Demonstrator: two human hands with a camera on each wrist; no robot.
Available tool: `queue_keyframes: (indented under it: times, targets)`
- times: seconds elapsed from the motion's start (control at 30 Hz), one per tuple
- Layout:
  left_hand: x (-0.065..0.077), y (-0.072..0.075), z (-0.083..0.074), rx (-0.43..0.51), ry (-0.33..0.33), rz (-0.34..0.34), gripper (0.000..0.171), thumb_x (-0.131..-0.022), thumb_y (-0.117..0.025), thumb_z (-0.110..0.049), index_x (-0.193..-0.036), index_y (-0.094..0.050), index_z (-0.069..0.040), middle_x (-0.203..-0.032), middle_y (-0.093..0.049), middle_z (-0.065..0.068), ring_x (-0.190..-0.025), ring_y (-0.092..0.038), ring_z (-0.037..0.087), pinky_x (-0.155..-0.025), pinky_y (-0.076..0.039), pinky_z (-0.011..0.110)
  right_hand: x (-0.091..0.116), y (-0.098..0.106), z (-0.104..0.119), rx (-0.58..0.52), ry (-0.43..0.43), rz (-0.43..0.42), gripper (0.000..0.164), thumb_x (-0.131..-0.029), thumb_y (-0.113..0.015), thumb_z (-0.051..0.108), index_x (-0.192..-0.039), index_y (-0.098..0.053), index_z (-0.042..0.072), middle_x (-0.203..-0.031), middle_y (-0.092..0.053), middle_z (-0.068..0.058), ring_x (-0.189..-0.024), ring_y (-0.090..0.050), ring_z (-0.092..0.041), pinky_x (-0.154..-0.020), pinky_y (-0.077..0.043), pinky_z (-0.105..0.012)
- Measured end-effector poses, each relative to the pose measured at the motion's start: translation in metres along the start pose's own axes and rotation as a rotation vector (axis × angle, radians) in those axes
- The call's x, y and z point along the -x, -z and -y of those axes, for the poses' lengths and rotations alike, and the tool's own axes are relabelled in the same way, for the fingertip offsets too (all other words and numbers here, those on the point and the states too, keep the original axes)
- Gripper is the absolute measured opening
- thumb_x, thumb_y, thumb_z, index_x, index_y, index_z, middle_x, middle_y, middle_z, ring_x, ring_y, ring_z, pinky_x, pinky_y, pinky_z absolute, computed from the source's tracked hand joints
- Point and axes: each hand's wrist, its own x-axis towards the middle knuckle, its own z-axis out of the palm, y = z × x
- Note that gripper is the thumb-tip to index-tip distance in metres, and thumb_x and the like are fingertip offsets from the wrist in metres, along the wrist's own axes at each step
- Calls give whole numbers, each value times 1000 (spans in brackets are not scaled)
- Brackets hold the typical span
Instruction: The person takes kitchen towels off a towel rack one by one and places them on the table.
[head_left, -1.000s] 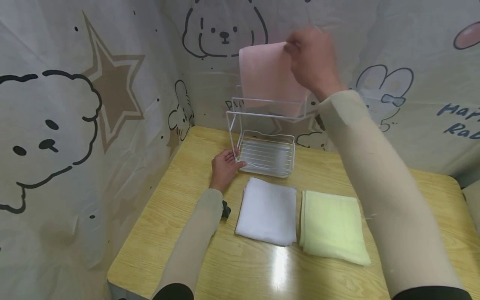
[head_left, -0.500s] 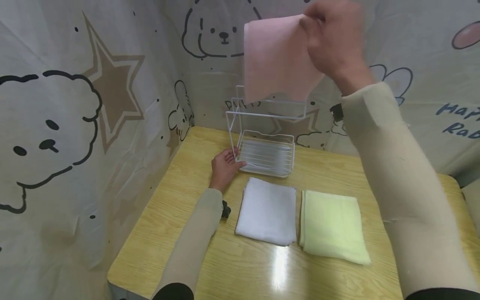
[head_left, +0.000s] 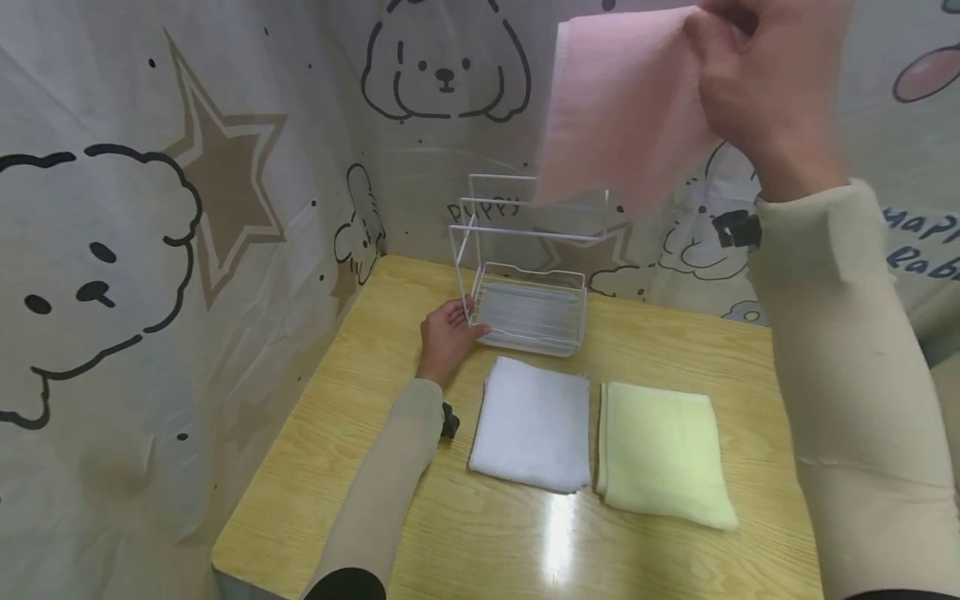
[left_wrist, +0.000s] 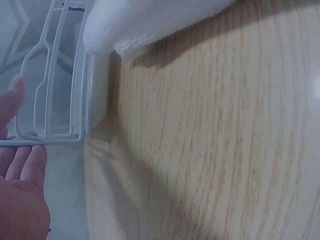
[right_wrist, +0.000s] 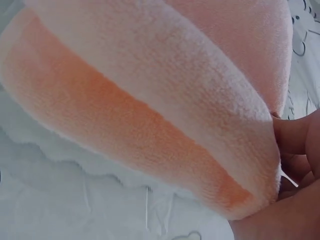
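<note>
High at the upper right of the head view, my right hand pinches a folded pink towel by its edge. The towel hangs down from it, partly in front of the rack's top bars. Up close in the right wrist view, the pink towel shows its fuzzy folded layers, with my thumb and fingers at its right end. My left hand holds the near left corner of a white wire rack. In the left wrist view my fingers and thumb are around the rack's side wire.
A folded white towel lies in front of the rack on the wooden table. Right of it is a folded yellow towel. A printed cloth hangs behind and to the left of the table.
My right hand has lifted the pink towel up off the rack's top bars and carried it to the right. My left hand stays on the rack.
</note>
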Motion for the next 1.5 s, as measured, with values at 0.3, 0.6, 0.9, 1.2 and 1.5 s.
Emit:
queue_keyframes:
  times: [0.3, 0.6, 0.9, 1.2, 1.5]
  targets:
    - [-2, -2, 2, -8, 8, -5, 56, -74, -85, 7, -124, -61, 14, -128, -61, 31, -123, -58, 41, -103, -53, 31, 18, 24, -19, -5, -84, -87, 29, -102, -56, 25, -120, -73, 11, -103, -59, 12, -92, -50, -2, -84, -45, -14]
    - [-3, 1, 2, -21, 0, 1, 56, -75, -86, 5, -125, -61, 13, -127, -62, 30, -122, -59, 39, -103, -52, 29, 46, 36, -44, 50, -194, -146, 30, -100, -57, 27, -120, -74, 12, -102, -63, 11, -85, -48, -2, -76, -42, -14]
    - [-3, 5, 0, -21, -7, 1, 55, -75, -84, 8, -124, -61, 14, -126, -62, 31, -121, -60, 40, -102, -53, 31, 68, 49, -59, 24, -283, -188, 27, -100, -58, 28, -119, -74, 19, -96, -58, 17, -83, -45, 1, -72, -36, -14]
    - [-3, 6, -3, -38, 7, 2, 54, -76, -84, 7, -124, -61, 14, -126, -62, 31, -121, -60, 40, -101, -53, 29, 89, 57, -83, 125, -403, -127, 37, -100, -53, 36, -131, -68, 21, -112, -58, 13, -86, -44, -2, -72, -36, -14]
    - [-4, 9, -2, -26, 13, 7, 54, -77, -84, 6, -125, -61, 14, -127, -62, 30, -123, -59, 39, -102, -52, 29, 111, 58, -118, 227, -378, -57, 43, -100, -53, 38, -128, -69, 9, -116, -63, -8, -80, -48, -7, -63, -35, -10]
